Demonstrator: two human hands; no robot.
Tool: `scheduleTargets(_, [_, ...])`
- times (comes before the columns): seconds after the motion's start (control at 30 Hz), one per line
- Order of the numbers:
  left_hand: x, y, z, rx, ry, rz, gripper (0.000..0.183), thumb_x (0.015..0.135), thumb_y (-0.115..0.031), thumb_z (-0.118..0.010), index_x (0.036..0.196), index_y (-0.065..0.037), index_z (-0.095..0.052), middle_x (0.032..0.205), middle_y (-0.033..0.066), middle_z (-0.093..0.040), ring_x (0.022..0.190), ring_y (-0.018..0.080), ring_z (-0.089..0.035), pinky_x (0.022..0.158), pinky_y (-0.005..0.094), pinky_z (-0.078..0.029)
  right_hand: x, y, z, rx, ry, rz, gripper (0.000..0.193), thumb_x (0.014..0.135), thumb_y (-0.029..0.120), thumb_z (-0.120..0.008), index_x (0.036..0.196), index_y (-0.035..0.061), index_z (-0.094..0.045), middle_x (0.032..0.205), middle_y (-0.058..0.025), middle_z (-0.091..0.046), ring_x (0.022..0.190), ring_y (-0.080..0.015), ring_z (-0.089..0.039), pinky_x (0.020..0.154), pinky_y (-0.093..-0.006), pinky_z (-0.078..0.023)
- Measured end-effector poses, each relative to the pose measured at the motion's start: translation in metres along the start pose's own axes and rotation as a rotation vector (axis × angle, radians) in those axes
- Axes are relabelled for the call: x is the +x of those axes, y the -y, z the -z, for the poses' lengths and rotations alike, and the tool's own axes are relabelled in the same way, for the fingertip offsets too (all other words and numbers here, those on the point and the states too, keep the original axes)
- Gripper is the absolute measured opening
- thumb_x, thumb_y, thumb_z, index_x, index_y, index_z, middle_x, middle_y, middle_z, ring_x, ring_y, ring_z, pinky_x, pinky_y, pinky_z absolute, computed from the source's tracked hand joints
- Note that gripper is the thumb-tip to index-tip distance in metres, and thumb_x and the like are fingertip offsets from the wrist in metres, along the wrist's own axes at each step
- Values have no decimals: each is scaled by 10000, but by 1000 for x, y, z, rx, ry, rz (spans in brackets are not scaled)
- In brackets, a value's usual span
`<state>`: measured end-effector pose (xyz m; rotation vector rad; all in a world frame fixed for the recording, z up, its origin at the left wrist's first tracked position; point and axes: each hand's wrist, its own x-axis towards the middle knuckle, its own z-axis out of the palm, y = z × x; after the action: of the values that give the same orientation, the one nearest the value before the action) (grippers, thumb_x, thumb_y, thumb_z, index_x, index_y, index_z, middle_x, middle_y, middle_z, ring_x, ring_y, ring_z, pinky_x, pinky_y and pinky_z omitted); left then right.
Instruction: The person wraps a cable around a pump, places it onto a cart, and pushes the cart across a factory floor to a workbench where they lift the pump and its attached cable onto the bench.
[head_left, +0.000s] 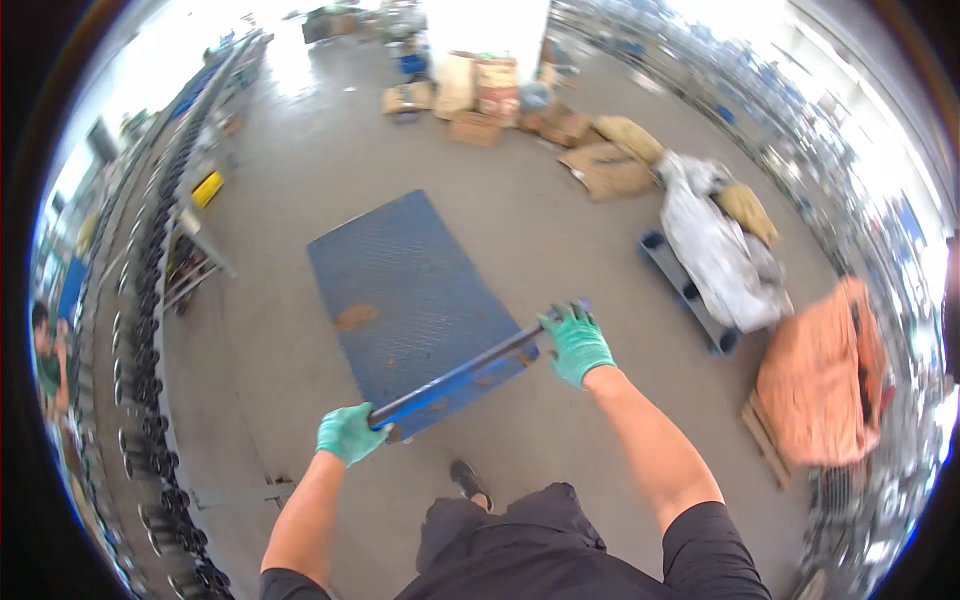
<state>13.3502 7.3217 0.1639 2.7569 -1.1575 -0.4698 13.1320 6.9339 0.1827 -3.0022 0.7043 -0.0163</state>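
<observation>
In front of me stands a blue platform cart [400, 262] with a flat, worn deck and a brownish stain near its left side. Its push handle [455, 378] is a dark bar slanting up from lower left to upper right. My left hand [347, 434], in a green glove, is closed round the bar's left end. Higher up, my right hand [578, 346] wears a matching glove and grips the right end with fingers curled over it. Below the bar a blue upright panel [470, 392] shows, partly covered by the bar.
A roller conveyor line [150, 330] runs along the left, with a person [48, 365] beyond it. Sacks [610, 165] and cardboard boxes [475, 128] lie ahead. At right are a white-covered load [700, 240] and an orange-wrapped load [820, 385] on a wooden pallet [765, 440].
</observation>
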Motion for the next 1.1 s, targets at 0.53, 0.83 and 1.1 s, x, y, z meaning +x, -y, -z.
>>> scheduleTargets(0.53, [242, 119, 78, -87, 23, 2, 427, 857, -566, -714, 930, -146, -731, 919, 103, -773, 874, 334, -750, 796, 476, -588, 371, 42, -15, -384, 495, 24, 307, 834, 168, -670, 1119, 218, -776, 1137, -79, -775, 1158, -319, -711, 1099, -525, -457])
scheduleTargets(0.83, [421, 216, 159, -8, 115, 68, 433, 863, -564, -713, 967, -144, -723, 921, 104, -770, 875, 344, -746, 787, 472, -586, 586, 86, -13, -345, 407, 101, 265, 819, 204, -672, 1058, 217, -788, 1060, -79, -790, 1077, -321, -737, 999, -487, -512])
scheduleTargets(1.1, [605, 311, 189, 1, -258, 42, 363, 732, -450, -839, 788, -119, -702, 743, 146, -717, 721, 382, -711, 678, 483, -567, 802, 118, -15, -198, 202, 118, 193, 782, 221, -744, 937, 159, -841, 979, -116, -807, 952, -321, -779, 806, -469, -603])
